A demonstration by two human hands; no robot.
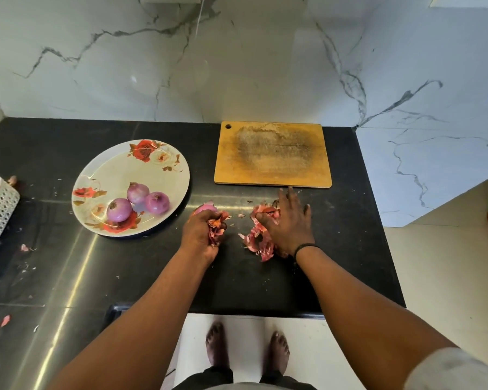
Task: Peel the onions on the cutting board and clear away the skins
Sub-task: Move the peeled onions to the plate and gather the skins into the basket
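The left hand [202,230] gripped a bunch of onion skins [217,224] on the black counter [124,271] — the right hand [289,223] pressed flat, fingers spread, on a skin pile [256,240]. Three peeled onions [137,202] sat on the floral plate [119,164], root ends upward; the cutting board [272,156] lay long-side across.

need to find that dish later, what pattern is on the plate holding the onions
White plate with red roses, seen in the head view.
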